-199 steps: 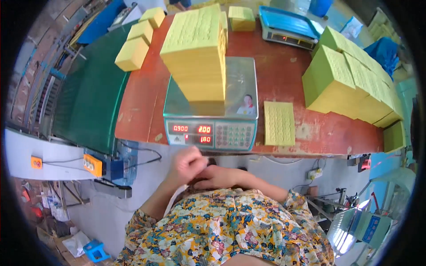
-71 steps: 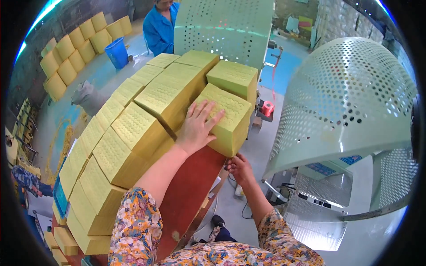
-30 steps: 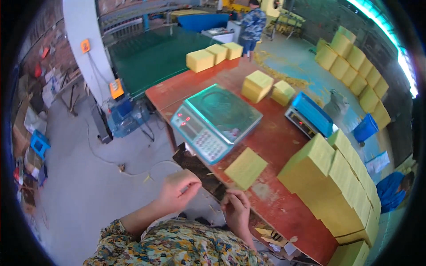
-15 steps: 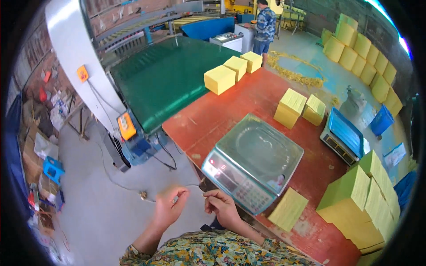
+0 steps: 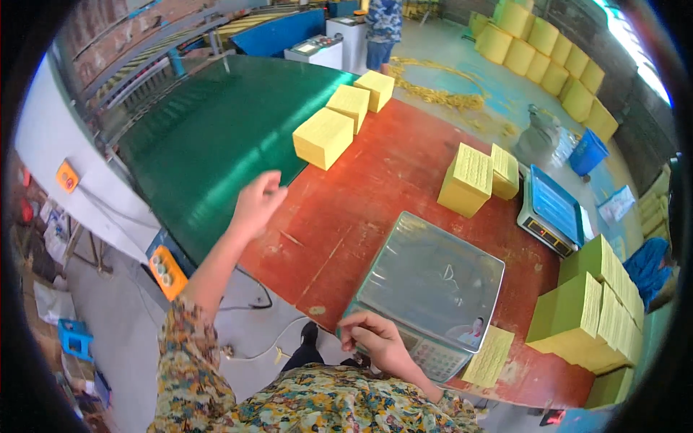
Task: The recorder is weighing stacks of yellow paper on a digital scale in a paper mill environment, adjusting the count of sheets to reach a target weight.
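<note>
My left hand (image 5: 258,206) reaches out over the red tabletop's left edge, beside the green conveyor belt (image 5: 216,123). Its fingers are loosely bent and apart, and I see nothing in them. Beyond it, a yellow paper block (image 5: 323,138) stands where belt and tabletop meet, with two similar blocks behind. Over the near left edge of a weighing scale (image 5: 433,278), my right hand (image 5: 377,340) has thumb and fingers drawn together; anything inside them is hidden. The scale's glassy pan bears no paper, and the hand covers part of its panel. A flat yellow paper bundle (image 5: 489,357) lies beside the scale.
Two yellow blocks (image 5: 465,180) stand beyond the scale, near a second scale with a blue tray (image 5: 556,209). Larger paper stacks (image 5: 570,325) fill the right side. A person (image 5: 382,32) stands at the back. An orange switch box (image 5: 167,272) hangs left of my arm.
My left hand has moved up and forward from near my right hand toward the yellow blocks by the belt. My right hand has moved slightly right over the scale's edge. The view has shifted.
</note>
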`<action>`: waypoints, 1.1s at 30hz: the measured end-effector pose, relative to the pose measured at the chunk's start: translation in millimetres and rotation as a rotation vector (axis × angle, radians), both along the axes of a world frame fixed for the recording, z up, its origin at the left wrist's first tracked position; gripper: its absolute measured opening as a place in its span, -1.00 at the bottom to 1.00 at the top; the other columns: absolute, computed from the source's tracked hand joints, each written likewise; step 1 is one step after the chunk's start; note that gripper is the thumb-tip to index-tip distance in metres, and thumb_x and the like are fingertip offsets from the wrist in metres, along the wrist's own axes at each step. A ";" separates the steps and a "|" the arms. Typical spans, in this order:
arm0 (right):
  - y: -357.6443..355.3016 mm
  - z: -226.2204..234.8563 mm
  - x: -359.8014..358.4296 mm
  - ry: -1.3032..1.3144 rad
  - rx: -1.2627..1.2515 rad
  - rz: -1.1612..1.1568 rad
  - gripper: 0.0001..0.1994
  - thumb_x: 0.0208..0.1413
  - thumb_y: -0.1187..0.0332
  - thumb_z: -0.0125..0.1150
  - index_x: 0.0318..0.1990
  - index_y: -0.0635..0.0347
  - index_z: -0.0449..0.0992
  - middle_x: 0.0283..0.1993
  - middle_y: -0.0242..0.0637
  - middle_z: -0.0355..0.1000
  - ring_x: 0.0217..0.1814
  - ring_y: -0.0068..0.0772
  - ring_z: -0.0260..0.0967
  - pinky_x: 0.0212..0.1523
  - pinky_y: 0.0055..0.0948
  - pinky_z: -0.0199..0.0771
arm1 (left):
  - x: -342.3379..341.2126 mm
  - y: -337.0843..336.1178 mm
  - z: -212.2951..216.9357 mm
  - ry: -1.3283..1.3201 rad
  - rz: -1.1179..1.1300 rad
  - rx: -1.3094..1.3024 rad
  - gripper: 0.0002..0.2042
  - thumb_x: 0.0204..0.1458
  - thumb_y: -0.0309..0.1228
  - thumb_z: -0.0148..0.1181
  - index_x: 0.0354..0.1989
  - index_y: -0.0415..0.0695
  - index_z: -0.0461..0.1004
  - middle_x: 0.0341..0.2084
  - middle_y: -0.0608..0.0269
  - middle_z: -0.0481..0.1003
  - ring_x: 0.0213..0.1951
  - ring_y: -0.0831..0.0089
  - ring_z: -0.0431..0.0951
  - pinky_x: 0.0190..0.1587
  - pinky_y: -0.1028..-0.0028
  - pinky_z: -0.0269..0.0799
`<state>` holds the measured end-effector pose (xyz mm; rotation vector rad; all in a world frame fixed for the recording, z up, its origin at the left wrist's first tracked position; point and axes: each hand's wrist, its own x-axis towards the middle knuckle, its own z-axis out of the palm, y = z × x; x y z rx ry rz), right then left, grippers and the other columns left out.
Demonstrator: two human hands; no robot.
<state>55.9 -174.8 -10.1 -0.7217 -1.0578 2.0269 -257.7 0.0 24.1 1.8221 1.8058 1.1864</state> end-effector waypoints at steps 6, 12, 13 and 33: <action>18.5 2.7 -49.3 -0.013 -0.068 -0.330 -0.80 0.24 0.55 -0.06 -0.05 0.32 0.45 -0.29 -0.28 0.45 -0.22 -0.48 0.38 -0.15 -0.45 0.39 | -35.7 240.6 -38.2 0.207 0.045 0.004 -0.45 0.04 -0.15 0.19 0.12 -0.31 0.39 0.00 -0.08 0.50 0.02 0.15 0.53 0.09 0.31 0.41; 20.7 8.7 -88.1 -0.127 -0.144 -0.534 -0.81 0.18 0.50 -0.01 -0.10 0.35 0.45 -0.30 -0.15 0.45 -0.24 -0.34 0.41 -0.20 -0.35 0.43 | -41.7 339.9 -70.8 -0.302 -0.291 -0.422 -0.47 0.02 -0.22 0.28 0.12 -0.28 0.39 -0.05 0.01 0.53 -0.01 0.26 0.54 0.03 0.33 0.43; 20.2 10.6 -91.8 -0.131 -0.149 -0.551 -0.81 0.18 0.50 -0.01 -0.10 0.35 0.45 -0.30 -0.15 0.45 -0.24 -0.34 0.41 -0.20 -0.35 0.43 | -40.7 341.9 -73.3 -0.480 -0.450 -0.563 -0.48 0.01 -0.26 0.31 0.12 -0.26 0.39 -0.06 0.06 0.53 -0.02 0.31 0.54 0.03 0.33 0.43; -58.8 -126.9 -126.3 -0.233 -0.327 -0.127 -0.55 0.25 0.26 0.08 0.24 0.27 0.31 0.06 -0.14 0.46 0.02 -0.33 0.44 0.05 -0.37 0.43 | -23.4 2.0 -39.2 0.226 -0.851 -0.821 -0.38 0.02 -0.37 0.31 0.26 -0.23 0.22 0.02 0.20 0.47 0.06 0.50 0.41 0.12 0.41 0.33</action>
